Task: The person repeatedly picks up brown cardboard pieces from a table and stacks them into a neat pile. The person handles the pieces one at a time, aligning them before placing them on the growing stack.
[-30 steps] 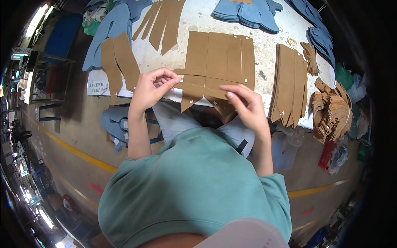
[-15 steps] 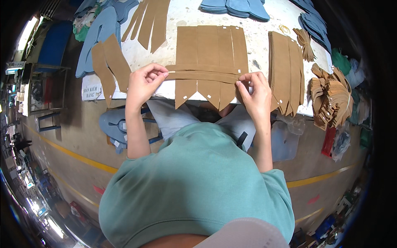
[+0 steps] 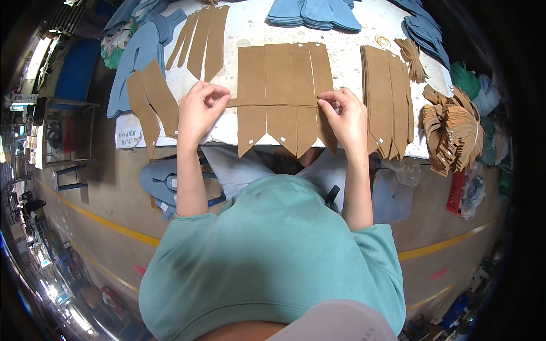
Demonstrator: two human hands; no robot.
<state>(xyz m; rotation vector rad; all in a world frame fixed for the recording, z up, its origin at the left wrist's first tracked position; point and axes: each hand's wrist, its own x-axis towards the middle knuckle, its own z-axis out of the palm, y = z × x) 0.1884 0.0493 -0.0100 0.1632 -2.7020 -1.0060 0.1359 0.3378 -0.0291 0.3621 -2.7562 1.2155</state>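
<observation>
A thin band of narrow brown strips [image 3: 273, 103] is stretched level between my two hands. One end is pinched by my left hand [image 3: 199, 112], thumb against fingers. At the other end my right hand [image 3: 345, 115] pinches it the same way. The strips line up so closely that I cannot count them. Under the band lie wide brown cut panels [image 3: 278, 71], side by side, with pointed lower ends and small white stickers. Those points overhang the table's near edge.
More brown panels [image 3: 387, 94] are stacked to the right, beside bundled brown strips [image 3: 458, 131]. To the left lie two brown pieces [image 3: 159, 96] on blue cut pieces [image 3: 139, 62]. Longer brown pieces [image 3: 207, 48] and a blue stack [image 3: 313, 14] sit farther back on the white table [image 3: 250, 20].
The strips were spread slightly apart between my hands; now they lie together as one narrow band. My right hand has drawn a little leftward in the view.
</observation>
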